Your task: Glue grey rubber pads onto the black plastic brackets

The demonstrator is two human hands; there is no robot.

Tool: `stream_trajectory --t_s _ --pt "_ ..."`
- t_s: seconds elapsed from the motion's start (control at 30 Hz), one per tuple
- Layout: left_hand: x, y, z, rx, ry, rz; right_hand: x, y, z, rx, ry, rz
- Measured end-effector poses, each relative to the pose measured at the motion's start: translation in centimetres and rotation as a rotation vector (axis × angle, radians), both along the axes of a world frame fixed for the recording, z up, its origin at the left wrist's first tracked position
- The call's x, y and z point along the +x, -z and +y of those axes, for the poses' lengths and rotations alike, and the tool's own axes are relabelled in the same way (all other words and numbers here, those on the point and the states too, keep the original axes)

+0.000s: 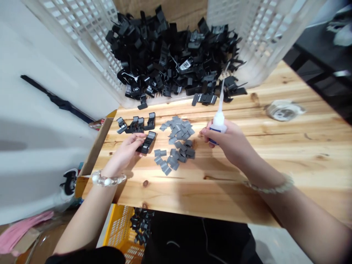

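Note:
My left hand (128, 148) is closed on a black plastic clip (148, 142) with a grey patch on its upper part, low over the wooden table. Several more black clips (134, 125) stand in a row just beyond it. In my right hand (231, 141) is a small glue bottle (219, 123), white with a blue label, held upright with its long thin nozzle pointing up. Between the two hands lies a loose spread of small grey pads (180, 130), some overlapping.
A white plastic basket (93, 40) at the back spills a heap of black clips (170, 55) onto the table (302, 165). At right lies a roll of tape (283, 110). Below the front edge stands a yellow crate (118, 223) holding black parts; a cardboard box (96, 146) is at left.

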State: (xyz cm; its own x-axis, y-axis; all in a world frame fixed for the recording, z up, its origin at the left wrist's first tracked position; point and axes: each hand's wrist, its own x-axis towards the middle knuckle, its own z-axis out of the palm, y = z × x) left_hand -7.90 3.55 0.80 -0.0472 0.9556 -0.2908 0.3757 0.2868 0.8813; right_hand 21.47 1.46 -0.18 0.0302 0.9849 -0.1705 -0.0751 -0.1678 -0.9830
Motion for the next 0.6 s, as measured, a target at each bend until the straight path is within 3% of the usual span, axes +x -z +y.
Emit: stream_trajectory --t_s 0.17,0.27,0.33,0.47,0.53,0.6 --pt "-1.0 1.9 -1.2 0.07 -0.044 0.134 -0.2 -0.1 0.0 -0.012 0.007 -0.001" --pt "-2.0 2.2 -2.1 0.1 -0.055 0.251 -0.2 0.0 -0.1 0.001 -0.01 -0.008" --pt "-2.5 1.8 -3.0 0.148 -0.04 0.387 -0.2 0.1 -0.2 0.001 -0.018 -0.01" --pt "-2.6 0.0 -4.4 0.315 0.072 0.896 -0.4 -0.1 -0.3 -0.011 -0.022 -0.014" --pt "-2.4 -1.0 -4.0 0.361 0.093 0.979 -0.5 -0.2 -0.3 -0.015 -0.027 -0.016" --pt "-2.3 -1.7 -2.1 0.413 0.101 0.947 -0.5 -0.2 -0.2 -0.019 -0.039 -0.014"
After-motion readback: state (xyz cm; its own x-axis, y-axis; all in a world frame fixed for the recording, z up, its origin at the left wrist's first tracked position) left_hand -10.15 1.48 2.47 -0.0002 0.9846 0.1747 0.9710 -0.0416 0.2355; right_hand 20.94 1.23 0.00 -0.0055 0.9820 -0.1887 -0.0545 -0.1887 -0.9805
